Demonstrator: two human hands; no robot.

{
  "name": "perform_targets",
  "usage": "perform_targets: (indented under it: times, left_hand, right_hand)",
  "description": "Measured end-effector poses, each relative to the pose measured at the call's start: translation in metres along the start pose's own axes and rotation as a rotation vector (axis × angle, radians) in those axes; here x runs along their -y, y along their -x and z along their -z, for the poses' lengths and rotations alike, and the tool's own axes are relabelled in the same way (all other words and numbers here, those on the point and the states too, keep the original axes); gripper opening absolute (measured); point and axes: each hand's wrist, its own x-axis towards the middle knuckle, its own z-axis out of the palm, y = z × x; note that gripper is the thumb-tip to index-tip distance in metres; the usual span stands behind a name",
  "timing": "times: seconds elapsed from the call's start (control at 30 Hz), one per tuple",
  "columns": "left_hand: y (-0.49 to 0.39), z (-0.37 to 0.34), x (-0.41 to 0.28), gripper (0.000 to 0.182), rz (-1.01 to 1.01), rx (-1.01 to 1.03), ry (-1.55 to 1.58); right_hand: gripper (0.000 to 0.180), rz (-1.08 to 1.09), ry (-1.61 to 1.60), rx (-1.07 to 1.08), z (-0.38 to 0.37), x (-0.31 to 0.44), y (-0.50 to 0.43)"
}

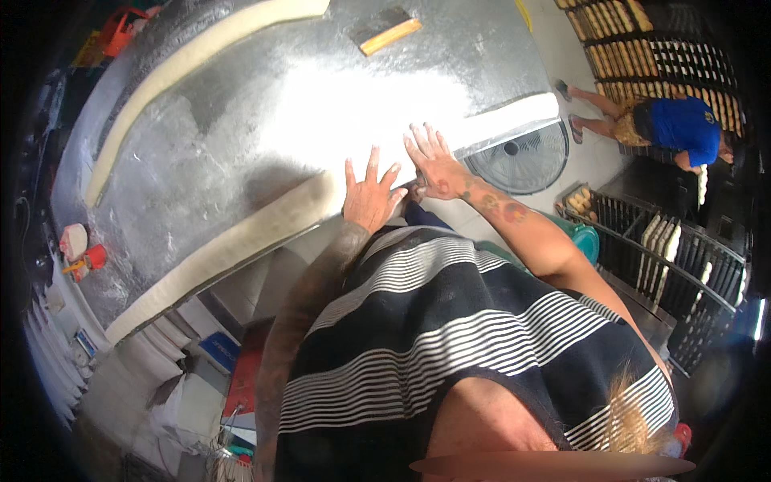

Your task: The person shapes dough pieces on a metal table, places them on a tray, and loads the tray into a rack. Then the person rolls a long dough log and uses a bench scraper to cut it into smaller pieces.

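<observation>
A long rope of dough [241,235] runs along the near edge of the floured metal worktable [199,162]. My left hand [370,199] lies flat over its middle, fingers spread. Close beside it, my right hand [435,165] also rests on the rope, fingers apart and palm down. Strong glare washes out the dough around my fingertips. A second dough rope [162,78] curves along the far left side of the table. Beyond my hands lies a bench scraper with a wooden handle [391,36].
A round fan [518,156] stands below the table's right end. Racks of bread sticks [620,63] and a person in a blue shirt [680,129] are at right. A low rack [656,247] holds dough pieces. A red-handled tool [93,258] lies at the table's left end.
</observation>
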Motion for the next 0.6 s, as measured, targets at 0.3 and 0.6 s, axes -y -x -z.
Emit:
perform_targets:
  times: [0.3,0.6]
  left_hand:
    - [-0.037,-0.006,-0.047,0.069,-0.059,-0.096,-0.068]
    - [-0.066,0.007,-0.092,0.078,-0.056,0.016,0.01]
  right_hand:
    - [0.119,0.057,0.089,0.023,0.013,-0.053,0.02]
    - [0.109,0.197,-0.062,-0.289,0.0,-0.115,0.045]
